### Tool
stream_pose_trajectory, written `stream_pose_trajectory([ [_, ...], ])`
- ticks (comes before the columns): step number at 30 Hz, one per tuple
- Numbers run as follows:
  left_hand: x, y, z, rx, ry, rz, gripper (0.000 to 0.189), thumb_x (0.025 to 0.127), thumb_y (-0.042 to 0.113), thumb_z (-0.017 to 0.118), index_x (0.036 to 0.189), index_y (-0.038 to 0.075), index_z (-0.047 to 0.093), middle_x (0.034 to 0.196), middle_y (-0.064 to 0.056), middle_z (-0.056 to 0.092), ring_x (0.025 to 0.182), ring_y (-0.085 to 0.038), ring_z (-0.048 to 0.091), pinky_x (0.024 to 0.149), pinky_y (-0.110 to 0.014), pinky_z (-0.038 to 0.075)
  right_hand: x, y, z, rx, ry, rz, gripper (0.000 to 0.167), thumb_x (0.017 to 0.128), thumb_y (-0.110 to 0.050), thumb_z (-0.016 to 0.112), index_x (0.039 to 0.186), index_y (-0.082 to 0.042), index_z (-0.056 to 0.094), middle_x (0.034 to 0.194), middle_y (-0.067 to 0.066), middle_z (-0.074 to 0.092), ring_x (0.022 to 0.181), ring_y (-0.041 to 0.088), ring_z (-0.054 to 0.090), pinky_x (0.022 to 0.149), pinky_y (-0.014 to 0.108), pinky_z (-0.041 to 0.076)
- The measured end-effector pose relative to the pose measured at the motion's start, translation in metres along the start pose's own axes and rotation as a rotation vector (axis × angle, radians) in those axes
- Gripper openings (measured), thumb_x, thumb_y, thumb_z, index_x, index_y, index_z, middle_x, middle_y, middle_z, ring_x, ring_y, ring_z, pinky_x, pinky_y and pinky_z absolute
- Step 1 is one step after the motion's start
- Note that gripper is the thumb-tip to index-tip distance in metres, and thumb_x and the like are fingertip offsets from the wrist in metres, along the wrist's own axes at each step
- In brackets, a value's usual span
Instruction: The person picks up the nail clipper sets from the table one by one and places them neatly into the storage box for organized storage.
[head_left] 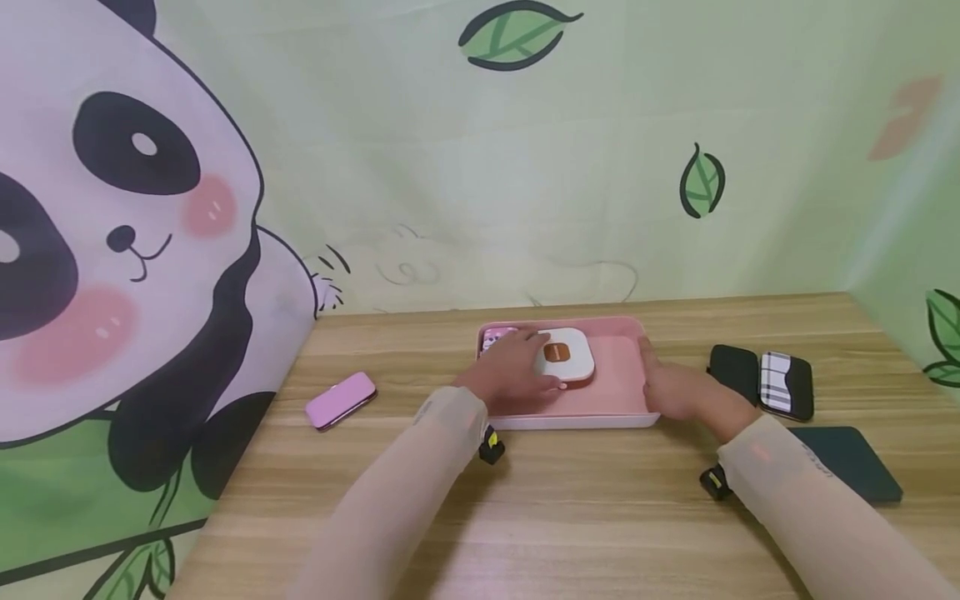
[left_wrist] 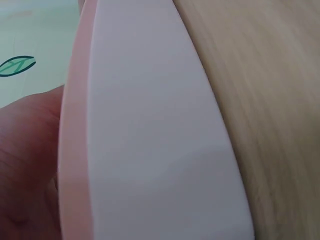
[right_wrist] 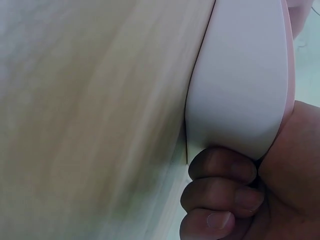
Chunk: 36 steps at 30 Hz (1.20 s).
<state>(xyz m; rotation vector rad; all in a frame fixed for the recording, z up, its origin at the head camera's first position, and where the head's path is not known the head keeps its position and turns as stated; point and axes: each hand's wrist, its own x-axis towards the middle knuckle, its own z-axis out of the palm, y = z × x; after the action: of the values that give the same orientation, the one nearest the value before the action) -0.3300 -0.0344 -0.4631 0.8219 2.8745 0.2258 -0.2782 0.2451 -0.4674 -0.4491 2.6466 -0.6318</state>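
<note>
"Fingers: left hand (head_left: 513, 367) pinches white box (head_left: 572, 352), inside tray (head_left: 621, 371), near its middle. Right hand (head_left: 678, 390): curled round tray's right edge."

"Obstructions?"

"Left hand partly hides patterned item (head_left: 495, 335), tray's back left corner. Right sleeve (head_left: 817, 508) overlaps green pad (head_left: 858, 467), toward table's (head_left: 585, 517) right edge."

"Others?"

"Pink case (head_left: 341, 400) near table's left edge; black case (head_left: 733, 369), plaid case (head_left: 777, 385) right of tray."

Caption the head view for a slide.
Left hand holding a white-topped box inside a pink tray, right hand gripping the tray's right end.
</note>
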Motion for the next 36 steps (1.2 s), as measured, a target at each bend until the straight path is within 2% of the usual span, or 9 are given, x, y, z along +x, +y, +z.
stream_pose_trajectory([
  [5, -0.011, -0.005, -0.009, -0.054, 0.052, 0.027, 0.077, 0.093, 0.057, 0.06, 0.155, 0.02, 0.036, 0.159, -0.001, 0.037, 0.146, -0.023, 0.035, 0.118, -0.039, 0.032, 0.002, 0.001, 0.0, 0.0, -0.004, 0.0, 0.082, 0.1, -0.012, 0.04, 0.15, 0.011, -0.021, 0.064, 0.001, 0.044, 0.052, 0.014, 0.039, 0.052, 0.03, 0.036],
  [9, -0.017, -0.004, -0.017, -0.049, 0.102, 0.057, 0.072, 0.094, 0.057, 0.058, 0.155, 0.025, 0.036, 0.157, -0.003, 0.039, 0.145, -0.024, 0.037, 0.118, -0.042, 0.032, 0.001, 0.001, 0.001, -0.006, -0.004, -0.003, 0.081, 0.101, -0.012, 0.04, 0.15, 0.011, -0.021, 0.066, 0.002, 0.045, 0.053, 0.014, 0.039, 0.054, 0.031, 0.037],
  [13, -0.022, 0.0, -0.023, -0.047, 0.153, 0.086, 0.07, 0.095, 0.058, 0.055, 0.154, 0.025, 0.039, 0.156, -0.004, 0.041, 0.145, -0.025, 0.036, 0.119, -0.048, 0.028, -0.002, 0.0, 0.001, -0.007, 0.0, -0.026, 0.08, 0.1, -0.01, 0.039, 0.149, 0.014, -0.019, 0.064, 0.0, 0.044, 0.051, 0.013, 0.037, 0.052, 0.03, 0.036],
  [19, -0.032, 0.007, -0.033, -0.123, 0.228, 0.1, 0.067, 0.095, 0.057, 0.056, 0.152, 0.023, 0.043, 0.158, -0.005, 0.04, 0.147, -0.025, 0.034, 0.119, -0.052, 0.027, -0.003, -0.002, 0.001, -0.006, -0.003, -0.035, 0.079, 0.1, -0.01, 0.038, 0.149, 0.015, -0.019, 0.063, 0.0, 0.043, 0.05, 0.012, 0.036, 0.052, 0.029, 0.035],
  [26, -0.046, 0.011, -0.04, -0.187, 0.329, 0.129, 0.068, 0.094, 0.054, 0.059, 0.152, 0.021, 0.044, 0.156, -0.006, 0.042, 0.144, -0.027, 0.039, 0.116, -0.051, 0.033, -0.001, -0.002, 0.002, 0.01, -0.001, -0.032, 0.08, 0.099, -0.009, 0.039, 0.149, 0.014, -0.02, 0.064, 0.0, 0.044, 0.05, 0.013, 0.037, 0.052, 0.03, 0.036],
  [32, -0.06, 0.015, -0.047, -0.231, 0.386, 0.106, 0.068, 0.094, 0.055, 0.06, 0.152, 0.023, 0.045, 0.157, -0.003, 0.042, 0.144, -0.027, 0.039, 0.116, -0.049, 0.035, -0.001, -0.002, 0.002, 0.032, -0.013, 0.034, 0.083, 0.1, -0.013, 0.04, 0.151, 0.008, -0.022, 0.062, 0.0, 0.044, 0.052, 0.014, 0.04, 0.051, 0.031, 0.037],
  [36, -0.067, 0.016, -0.053, -0.243, 0.419, 0.111, 0.069, 0.093, 0.056, 0.061, 0.152, 0.024, 0.045, 0.157, -0.002, 0.042, 0.144, -0.027, 0.04, 0.115, -0.049, 0.035, -0.001, -0.002, -0.001, 0.023, -0.016, 0.022, 0.085, 0.099, -0.015, 0.042, 0.152, 0.008, -0.02, 0.061, -0.001, 0.043, 0.051, 0.014, 0.039, 0.051, 0.03, 0.037],
])
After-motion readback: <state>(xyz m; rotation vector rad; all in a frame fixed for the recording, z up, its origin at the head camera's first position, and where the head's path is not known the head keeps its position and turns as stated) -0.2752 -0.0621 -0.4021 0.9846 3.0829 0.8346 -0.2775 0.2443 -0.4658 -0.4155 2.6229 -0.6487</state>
